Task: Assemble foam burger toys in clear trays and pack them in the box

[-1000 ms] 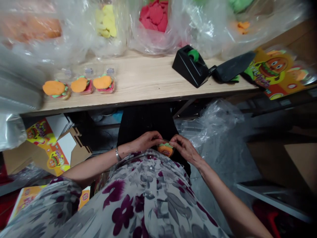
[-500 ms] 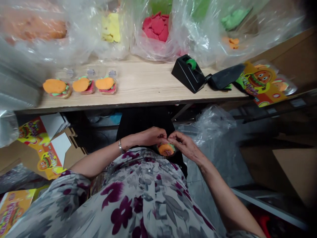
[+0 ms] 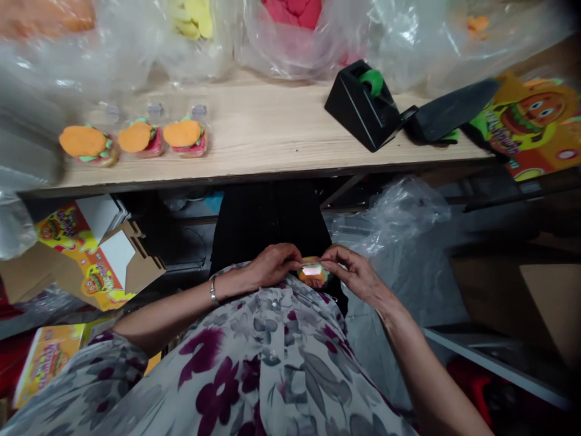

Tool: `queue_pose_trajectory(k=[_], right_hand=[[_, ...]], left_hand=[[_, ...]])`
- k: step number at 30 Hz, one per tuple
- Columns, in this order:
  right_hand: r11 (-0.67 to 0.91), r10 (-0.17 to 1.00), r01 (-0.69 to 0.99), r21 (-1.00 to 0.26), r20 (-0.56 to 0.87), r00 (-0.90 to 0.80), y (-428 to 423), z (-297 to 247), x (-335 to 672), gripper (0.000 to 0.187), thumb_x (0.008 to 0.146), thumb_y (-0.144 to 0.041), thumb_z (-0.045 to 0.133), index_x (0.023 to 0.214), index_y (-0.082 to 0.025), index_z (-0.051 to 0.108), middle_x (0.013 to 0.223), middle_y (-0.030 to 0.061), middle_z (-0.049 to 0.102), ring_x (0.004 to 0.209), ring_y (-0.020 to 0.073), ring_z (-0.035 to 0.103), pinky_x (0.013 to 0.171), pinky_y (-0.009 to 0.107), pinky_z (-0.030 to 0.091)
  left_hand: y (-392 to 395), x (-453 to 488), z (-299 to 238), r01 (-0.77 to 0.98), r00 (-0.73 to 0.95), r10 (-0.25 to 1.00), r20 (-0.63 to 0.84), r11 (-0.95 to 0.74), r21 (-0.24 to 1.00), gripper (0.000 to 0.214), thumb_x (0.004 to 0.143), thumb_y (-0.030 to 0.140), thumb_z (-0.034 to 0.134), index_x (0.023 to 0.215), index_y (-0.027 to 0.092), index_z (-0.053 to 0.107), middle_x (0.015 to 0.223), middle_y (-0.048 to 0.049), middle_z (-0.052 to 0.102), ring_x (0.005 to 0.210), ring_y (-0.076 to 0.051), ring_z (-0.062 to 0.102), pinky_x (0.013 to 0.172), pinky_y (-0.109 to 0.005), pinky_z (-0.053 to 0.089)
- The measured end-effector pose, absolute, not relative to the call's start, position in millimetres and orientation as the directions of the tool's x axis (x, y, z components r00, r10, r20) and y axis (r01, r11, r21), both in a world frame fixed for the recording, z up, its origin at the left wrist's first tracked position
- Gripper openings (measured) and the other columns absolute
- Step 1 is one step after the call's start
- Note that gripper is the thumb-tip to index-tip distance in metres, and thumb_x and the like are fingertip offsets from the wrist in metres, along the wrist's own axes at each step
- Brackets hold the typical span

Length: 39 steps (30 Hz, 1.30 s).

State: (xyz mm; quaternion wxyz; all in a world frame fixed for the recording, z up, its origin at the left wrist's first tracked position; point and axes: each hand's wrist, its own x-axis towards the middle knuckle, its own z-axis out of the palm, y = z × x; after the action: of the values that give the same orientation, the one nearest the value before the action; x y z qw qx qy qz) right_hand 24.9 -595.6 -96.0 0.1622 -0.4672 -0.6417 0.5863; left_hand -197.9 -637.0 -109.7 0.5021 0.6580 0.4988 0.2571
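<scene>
"Well, item one?"

"Orange-topped toy burger [image 3: 313, 274], against a floral blouse [image 3: 272, 363]. Left hand [image 3: 272, 264] and right hand [image 3: 353, 269]: grips closed on it, pinching a shiny strip [image 3: 311, 270]."

"Table [image 3: 254, 121]?"

"Three more burgers [image 3: 136, 138], one black tape dispenser [image 3: 361, 103]."

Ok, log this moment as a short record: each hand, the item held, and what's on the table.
Left hand: fingertips on the burger's left side; silver bracelet on the wrist
Right hand: fingertips on the burger's right side
Held item: small clay toy burger, orange top, with a shiny pale strip across it, material unclear
Table: wooden table
On table: three orange-topped clay burgers, black tape dispenser, printed burger card
Behind: clear bag of red clay
</scene>
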Motion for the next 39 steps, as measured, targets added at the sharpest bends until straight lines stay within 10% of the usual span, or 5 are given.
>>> queue_pose_trajectory(k=[7,16,27,34,39], right_hand=[[-0.323,0.835,0.226,-0.919,-0.389,-0.389,-602.2,-117.5,29.3,0.021,0.074,-0.04,0.068,0.072,-0.02,0.061,0.065,-0.0024,0.055,0.063,0.0122,0.047,0.061,0.025,0.035],[-0.275,0.958,-0.262,-0.925,-0.24,-0.156,-564.2,-90.9,-1.9,0.024,0.072,-0.042,0.071,0.076,-0.021,0.059,0.065,-0.0035,0.053,0.057,0.0091,0.046,0.056,0.022,0.038],[0.342,0.917,0.483,-0.806,0.399,0.016,-412.5,-5.1,33.3,0.038,0.075,-0.052,0.06,0.093,-0.019,0.067,0.092,0.0075,0.062,0.08,0.0198,0.055,0.076,0.034,0.044],[0.136,0.956,0.473,-0.87,-0.01,-0.295,-349.1,8.7,28.8,0.034,0.067,-0.05,0.068,0.067,-0.016,0.07,0.066,0.0008,0.065,0.055,0.0105,0.049,0.05,0.022,0.037],[-0.161,0.931,0.153,-0.975,-0.202,-0.305,-349.9,9.6,33.5,0.029,0.055,-0.036,0.082,0.071,-0.016,0.069,0.073,0.0023,0.066,0.055,0.0086,0.052,0.049,0.021,0.043]], left_hand=[[-617.0,-199.6,-110.2,0.266,0.464,0.842,-0.276,0.164,0.95,0.021,0.082,0.033,0.058,0.086,0.013,0.061,0.078,-0.0017,0.061,0.072,-0.012,0.053,0.066,-0.024,0.04],[-582.6,-182.6,-88.4,-0.609,0.421,0.888,-0.186,0.429,0.667,0.058,0.079,0.04,0.065,0.131,0.028,0.043,0.134,-0.0092,0.048,0.114,-0.022,0.053,0.094,-0.036,0.043],[-568.5,-213.7,-35.4,-0.695,0.174,0.943,-0.284,0.322,0.643,0.038,0.077,0.02,0.067,0.114,0.02,0.06,0.116,-0.0109,0.063,0.1,-0.026,0.064,0.088,-0.043,0.052],[-560.6,-223.3,-33.1,-0.725,0.138,0.951,-0.277,0.287,0.626,0.036,0.079,0.017,0.064,0.114,0.019,0.061,0.121,-0.0098,0.062,0.102,-0.026,0.063,0.092,-0.045,0.05],[-561.3,-227.4,-36.1,-0.738,0.154,0.937,-0.315,0.321,0.594,0.035,0.08,0.017,0.062,0.114,0.019,0.06,0.119,-0.0096,0.063,0.1,-0.025,0.064,0.093,-0.045,0.049]])
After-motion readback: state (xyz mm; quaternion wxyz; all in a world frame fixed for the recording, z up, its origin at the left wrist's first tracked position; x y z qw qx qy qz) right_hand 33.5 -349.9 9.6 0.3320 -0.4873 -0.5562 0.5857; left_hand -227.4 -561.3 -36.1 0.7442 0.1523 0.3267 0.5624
